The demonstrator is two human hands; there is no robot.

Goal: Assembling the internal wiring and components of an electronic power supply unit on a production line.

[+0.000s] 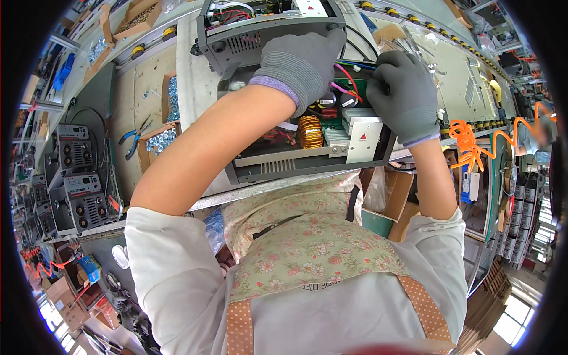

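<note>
Slotted metal chassis point(275, 167), ridged copper coil point(310, 132), finned heatsink point(337, 136)

Pink wires point(345, 91) lie between the fingers of left hand point(307, 62) and right hand point(405, 94), contact unclear; a copper coil point(311, 132) sits below the left fingers.

left hand point(305, 62) and right hand point(405, 94) stretched forward, both gloved.

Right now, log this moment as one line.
left hand: over open chassis | right hand: curled beside wires | copper coil: inside chassis | pliers: on bench
</note>
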